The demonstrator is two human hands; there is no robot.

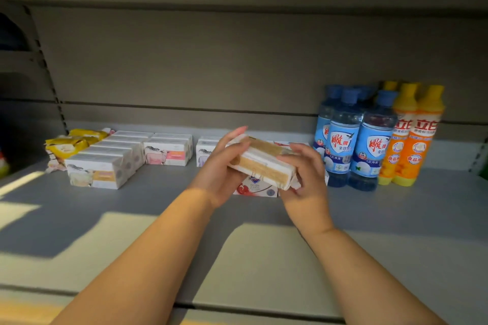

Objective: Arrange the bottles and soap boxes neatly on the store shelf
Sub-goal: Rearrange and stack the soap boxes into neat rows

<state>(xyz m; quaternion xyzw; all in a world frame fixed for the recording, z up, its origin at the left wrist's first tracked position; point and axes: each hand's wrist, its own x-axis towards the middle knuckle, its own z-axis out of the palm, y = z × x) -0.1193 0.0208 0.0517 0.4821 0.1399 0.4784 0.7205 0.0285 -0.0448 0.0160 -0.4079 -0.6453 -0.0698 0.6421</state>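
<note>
Gripped at both ends in curled fingers of left hand [220, 167] and right hand [307, 175] over grey metal shelf [132, 219]: tape-bound white-and-tan soap-box pack [264, 163], probably awaiting row placement.

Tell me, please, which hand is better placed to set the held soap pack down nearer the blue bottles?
Probably the right hand: it grips the soap pack on the end nearer the blue bottles, while the left hand holds the far end.
</note>
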